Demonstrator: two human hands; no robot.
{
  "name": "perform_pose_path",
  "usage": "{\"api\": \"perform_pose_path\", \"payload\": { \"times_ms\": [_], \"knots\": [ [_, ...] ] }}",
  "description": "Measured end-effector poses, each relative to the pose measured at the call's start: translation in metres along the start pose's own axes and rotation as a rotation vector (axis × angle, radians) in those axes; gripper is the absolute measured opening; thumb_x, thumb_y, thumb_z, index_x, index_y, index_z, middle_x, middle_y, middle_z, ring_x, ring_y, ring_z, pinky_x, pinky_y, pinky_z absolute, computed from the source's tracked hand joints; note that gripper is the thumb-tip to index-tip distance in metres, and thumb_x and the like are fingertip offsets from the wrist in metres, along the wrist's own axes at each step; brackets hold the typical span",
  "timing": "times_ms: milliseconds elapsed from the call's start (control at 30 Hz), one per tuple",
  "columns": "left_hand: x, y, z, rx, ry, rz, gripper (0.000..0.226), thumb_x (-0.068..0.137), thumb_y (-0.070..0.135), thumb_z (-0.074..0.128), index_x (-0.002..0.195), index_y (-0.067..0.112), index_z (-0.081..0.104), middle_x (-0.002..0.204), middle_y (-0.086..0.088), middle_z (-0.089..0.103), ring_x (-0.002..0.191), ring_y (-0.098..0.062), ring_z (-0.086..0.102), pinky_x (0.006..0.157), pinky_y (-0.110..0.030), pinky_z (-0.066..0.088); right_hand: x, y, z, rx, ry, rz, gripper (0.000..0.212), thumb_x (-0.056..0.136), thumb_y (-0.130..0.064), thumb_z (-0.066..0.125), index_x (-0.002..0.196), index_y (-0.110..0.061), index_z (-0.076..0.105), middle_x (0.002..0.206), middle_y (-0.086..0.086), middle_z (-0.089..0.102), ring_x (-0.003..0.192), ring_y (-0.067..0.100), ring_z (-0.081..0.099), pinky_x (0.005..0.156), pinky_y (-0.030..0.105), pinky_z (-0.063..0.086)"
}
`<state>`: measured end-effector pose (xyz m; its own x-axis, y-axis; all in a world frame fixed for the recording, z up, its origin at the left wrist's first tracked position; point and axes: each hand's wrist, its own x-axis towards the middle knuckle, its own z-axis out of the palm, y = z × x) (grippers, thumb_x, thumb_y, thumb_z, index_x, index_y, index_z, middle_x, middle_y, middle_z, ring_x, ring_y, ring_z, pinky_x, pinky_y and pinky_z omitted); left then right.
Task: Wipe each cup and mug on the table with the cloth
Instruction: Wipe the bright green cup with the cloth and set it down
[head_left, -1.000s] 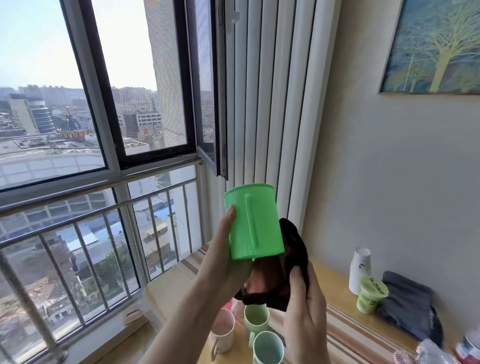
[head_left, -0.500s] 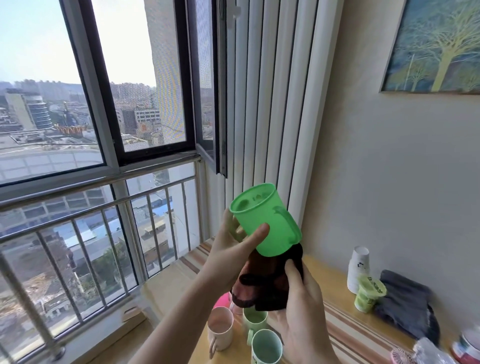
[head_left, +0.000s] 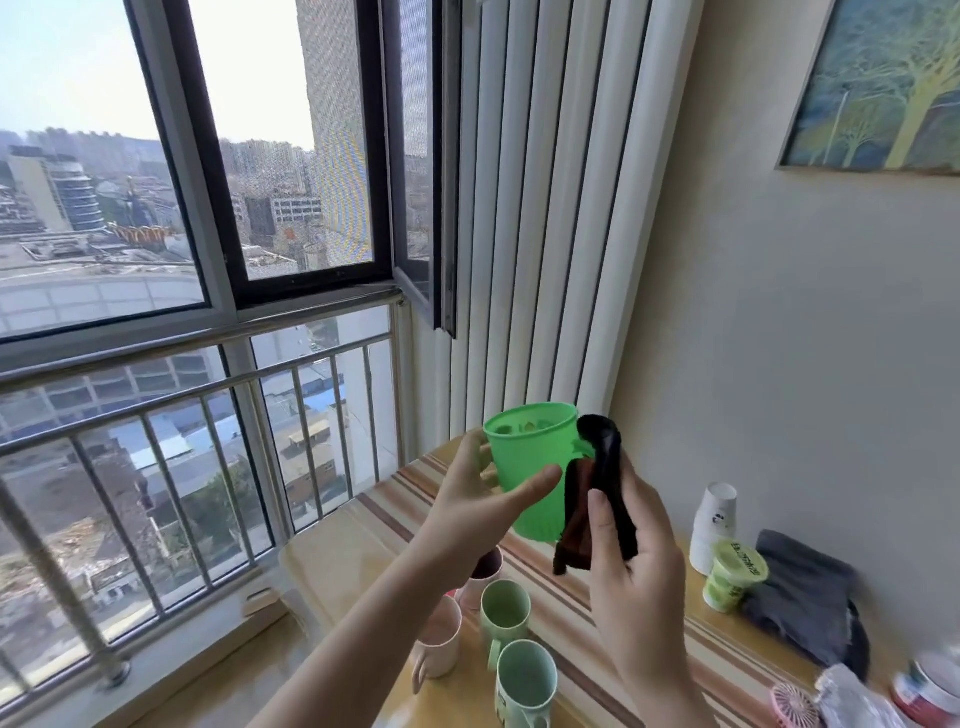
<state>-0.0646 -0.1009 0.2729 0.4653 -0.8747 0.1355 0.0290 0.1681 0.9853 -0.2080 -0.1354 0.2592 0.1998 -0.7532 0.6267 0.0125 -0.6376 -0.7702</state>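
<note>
My left hand (head_left: 480, 506) holds a bright green plastic mug (head_left: 530, 467) up above the table, tilted, with its base turned toward the window. My right hand (head_left: 631, 566) grips a dark brown-black cloth (head_left: 597, 493) pressed against the mug's right side, over the handle. Below them on the striped table (head_left: 587, 608) stand a pale pink mug (head_left: 439, 644), two pale green mugs (head_left: 506, 621) (head_left: 525, 683) and a pink mug (head_left: 483, 577) partly hidden by my left arm.
At the back right stand stacked white paper cups (head_left: 714, 527), a green lidded cup (head_left: 732, 577) and a folded grey cloth (head_left: 802, 597). A small pink fan (head_left: 792, 704) and a plastic bag (head_left: 857, 699) lie at the right edge. Window railing is left, blinds behind.
The green mug has come lower and turned, so its handle now faces right. The cloth has shifted from under the mug's mouth to its handle side.
</note>
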Motion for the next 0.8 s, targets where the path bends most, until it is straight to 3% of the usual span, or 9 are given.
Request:
{"api": "perform_pose_path", "payload": {
  "times_ms": [67, 133, 267, 367, 433, 500, 600, 667, 800],
  "knots": [
    [0.001, -0.006, -0.003, -0.048, 0.015, -0.044, 0.071, 0.065, 0.034, 0.089, 0.126, 0.019, 0.056, 0.124, -0.012, 0.069, 0.111, -0.026, 0.072, 0.090, -0.046, 0.062, -0.007, 0.014, -0.002, -0.025, 0.035, -0.008, 0.038, 0.095, -0.026, 0.051, 0.133, -0.027, 0.056, 0.124, -0.004, 0.065, 0.121, 0.004, 0.058, 0.103, 0.017, 0.043],
    [0.001, -0.011, -0.008, -0.108, 0.049, -0.087, 0.077, 0.063, 0.031, 0.086, 0.131, 0.014, 0.054, 0.124, -0.014, 0.069, 0.109, -0.028, 0.073, 0.090, -0.047, 0.062, -0.016, 0.026, -0.004, -0.053, 0.036, 0.019, 0.036, 0.094, -0.015, 0.057, 0.129, -0.018, 0.062, 0.121, -0.005, 0.067, 0.116, 0.000, 0.060, 0.100, 0.013, 0.043],
    [-0.002, -0.036, -0.028, -0.122, 0.137, -0.144, 0.074, 0.061, 0.017, 0.088, 0.127, 0.018, 0.055, 0.118, -0.008, 0.070, 0.105, -0.024, 0.073, 0.080, -0.035, 0.064, -0.033, 0.055, -0.011, -0.023, 0.013, 0.234, 0.042, 0.091, -0.002, 0.062, 0.115, -0.038, 0.062, 0.114, -0.029, 0.068, 0.111, -0.004, 0.063, 0.094, 0.007, 0.044],
    [-0.012, -0.077, -0.053, 0.033, 0.210, -0.210, 0.082, 0.051, 0.014, 0.097, 0.120, 0.029, 0.056, 0.115, -0.004, 0.071, 0.105, -0.020, 0.070, 0.083, -0.033, 0.062, -0.041, 0.078, -0.019, 0.149, 0.039, 0.573, 0.031, 0.094, -0.010, 0.061, 0.108, -0.036, 0.071, 0.117, -0.012, 0.072, 0.117, 0.016, 0.064, 0.106, 0.036, 0.047],
    [-0.025, -0.111, -0.065, 0.137, 0.258, -0.305, 0.078, 0.044, 0.021, 0.095, 0.110, 0.035, 0.056, 0.112, -0.002, 0.070, 0.105, -0.020, 0.068, 0.084, -0.038, 0.061, -0.043, 0.084, -0.024, 0.355, 0.081, 0.841, 0.024, 0.096, -0.015, 0.058, 0.114, -0.023, 0.071, 0.117, 0.006, 0.073, 0.113, 0.028, 0.066, 0.102, 0.054, 0.047],
    [-0.040, -0.147, -0.070, 0.237, 0.309, -0.394, 0.082, 0.037, 0.029, 0.093, 0.109, 0.032, 0.054, 0.108, 0.001, 0.069, 0.103, -0.022, 0.067, 0.086, -0.045, 0.060, -0.050, 0.092, -0.028, 0.467, 0.123, 1.005, 0.022, 0.096, -0.021, 0.057, 0.113, -0.016, 0.070, 0.113, 0.018, 0.072, 0.106, 0.036, 0.068, 0.096, 0.060, 0.048],
    [-0.059, -0.201, -0.069, 0.350, 0.339, -0.465, 0.094, 0.033, 0.035, 0.093, 0.116, 0.026, 0.050, 0.108, 0.003, 0.066, 0.108, -0.025, 0.065, 0.093, -0.044, 0.056, -0.073, 0.113, -0.028, 0.388, 0.134, 1.043, 0.026, 0.082, -0.030, 0.075, 0.104, -0.018, 0.073, 0.109, 0.019, 0.074, 0.104, 0.039, 0.069, 0.093, 0.065, 0.049],
    [-0.068, -0.230, -0.064, 0.403, 0.336, -0.501, 0.085, 0.049, 0.017, 0.097, 0.118, 0.022, 0.048, 0.107, 0.002, 0.063, 0.103, -0.023, 0.062, 0.079, -0.028, 0.051, -0.092, 0.133, -0.025, 0.278, 0.144, 1.037, 0.030, 0.074, -0.022, 0.083, 0.102, -0.022, 0.072, 0.107, 0.013, 0.075, 0.101, 0.037, 0.070, 0.088, 0.062, 0.053],
    [-0.073, -0.283, -0.055, 0.494, 0.357, -0.529, 0.082, 0.059, 0.004, 0.094, 0.125, 0.009, 0.046, 0.110, -0.003, 0.058, 0.102, -0.024, 0.058, 0.080, -0.026, 0.041, -0.119, 0.170, -0.013, 0.052, 0.069, 0.968, 0.022, 0.085, -0.011, 0.071, 0.102, -0.025, 0.067, 0.110, 0.005, 0.072, 0.104, 0.029, 0.067, 0.095, 0.048, 0.054]
  ]
}}
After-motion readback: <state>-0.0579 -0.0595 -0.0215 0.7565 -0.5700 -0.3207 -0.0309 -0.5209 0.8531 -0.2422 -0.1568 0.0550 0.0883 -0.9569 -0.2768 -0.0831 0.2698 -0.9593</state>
